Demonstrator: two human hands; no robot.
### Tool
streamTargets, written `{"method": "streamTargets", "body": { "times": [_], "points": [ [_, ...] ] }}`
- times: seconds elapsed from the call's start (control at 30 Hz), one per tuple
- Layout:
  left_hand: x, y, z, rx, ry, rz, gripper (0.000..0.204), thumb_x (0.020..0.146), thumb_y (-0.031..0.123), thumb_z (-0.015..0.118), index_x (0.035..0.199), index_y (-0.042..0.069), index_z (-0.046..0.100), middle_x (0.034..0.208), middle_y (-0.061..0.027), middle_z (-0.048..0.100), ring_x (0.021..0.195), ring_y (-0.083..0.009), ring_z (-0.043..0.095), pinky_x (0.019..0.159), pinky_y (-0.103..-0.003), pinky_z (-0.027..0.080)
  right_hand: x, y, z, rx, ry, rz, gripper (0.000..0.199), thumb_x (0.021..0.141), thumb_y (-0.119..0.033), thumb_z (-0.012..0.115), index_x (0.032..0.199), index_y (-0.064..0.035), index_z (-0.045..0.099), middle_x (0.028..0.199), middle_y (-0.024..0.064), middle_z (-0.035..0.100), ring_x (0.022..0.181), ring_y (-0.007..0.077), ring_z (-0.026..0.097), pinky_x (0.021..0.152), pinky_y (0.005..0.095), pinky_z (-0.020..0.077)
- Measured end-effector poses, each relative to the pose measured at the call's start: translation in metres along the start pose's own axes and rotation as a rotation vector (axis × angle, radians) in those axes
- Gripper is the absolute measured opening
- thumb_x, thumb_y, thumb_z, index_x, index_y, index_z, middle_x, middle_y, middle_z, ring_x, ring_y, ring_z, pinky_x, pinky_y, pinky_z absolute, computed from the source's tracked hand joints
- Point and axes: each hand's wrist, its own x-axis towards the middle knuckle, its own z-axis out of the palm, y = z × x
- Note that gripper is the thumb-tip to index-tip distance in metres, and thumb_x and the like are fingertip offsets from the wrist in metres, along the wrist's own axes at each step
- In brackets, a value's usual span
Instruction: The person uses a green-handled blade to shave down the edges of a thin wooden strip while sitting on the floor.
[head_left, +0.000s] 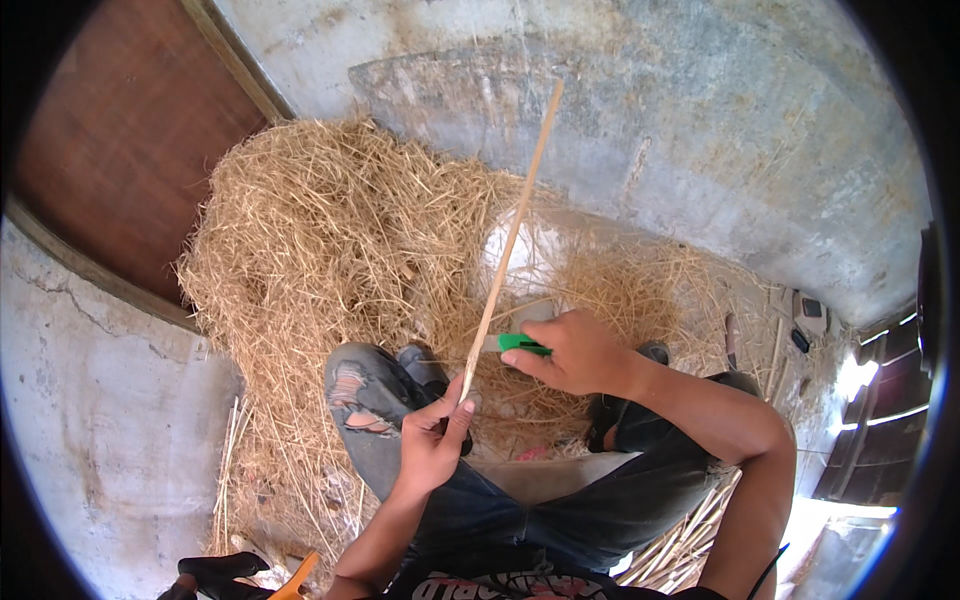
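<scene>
Stick (515, 230), long, slim and pale, is held out above the floor, running from its low end near the middle of the view up to a tip just past 12 o'clock. At that low end the left hand (432, 443) grips it, thumb and fingers closed narrowly around it. From the stick's 3 o'clock side comes the right hand (575, 350), closed on a green cutter (525, 344); its blade points to 9 o'clock and appears to meet the stick's lower part. Just beyond, behind the stick, shows a white patch (525, 250) with straws across it. Jeans (600, 525), ripped at the left knee, spread toward 5 and 8 o'clock. Farther out, a straw heap (330, 220) fills 10 o'clock, with a brown panel (130, 130) past it; a stained wall (720, 120) spans 12 to 2. Pale stalks (685, 530) lie between 4 and 5, and an orange object (298, 575), cut off by the edge, sits at 7.
</scene>
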Motion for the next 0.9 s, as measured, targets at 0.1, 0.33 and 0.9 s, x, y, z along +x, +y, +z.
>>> {"method": "streamTargets", "body": {
  "times": [0.1, 0.33, 0.9],
  "points": [
    [0.001, -0.003, 0.004, 0.014, -0.01, 0.001, 0.039, 0.102, 0.01, 0.064, 0.139, -0.002, 0.059, 0.095, 0.0073, 0.063, 0.077, -0.0005, 0.045, 0.068, -0.017, 0.04, 0.0, -0.007, 0.007, -0.057, -0.009, 0.002, 0.042, 0.097, -0.047, 0.063, 0.086, -0.0066, 0.068, 0.06, 0.0171, 0.061, 0.056, 0.038, 0.063, 0.053, 0.0475, 0.0474],
    [-0.006, -0.009, 0.001, 0.18, -0.003, 0.109, 0.038, 0.101, 0.008, 0.064, 0.136, -0.006, 0.06, 0.091, 0.0009, 0.069, 0.082, -0.0021, 0.053, 0.074, -0.02, 0.047, 0.008, 0.024, -0.005, -0.26, 0.134, 0.073, 0.045, 0.099, -0.048, 0.06, 0.084, -0.0063, 0.068, 0.059, 0.0163, 0.061, 0.055, 0.0383, 0.063, 0.052, 0.0475, 0.0482],
    [-0.049, -0.018, -0.043, 0.391, -0.13, 0.192, 0.036, 0.097, 0.001, 0.066, 0.132, -0.005, 0.064, 0.072, -0.0004, 0.063, 0.067, -0.0044, 0.051, 0.065, -0.023, 0.046, 0.03, 0.116, -0.1, -0.139, 0.502, 0.609, 0.065, 0.104, -0.055, 0.049, 0.08, 0.0032, 0.066, 0.064, 0.0213, 0.058, 0.059, 0.032, 0.056, 0.06, 0.0461, 0.0452]
  ]
}}
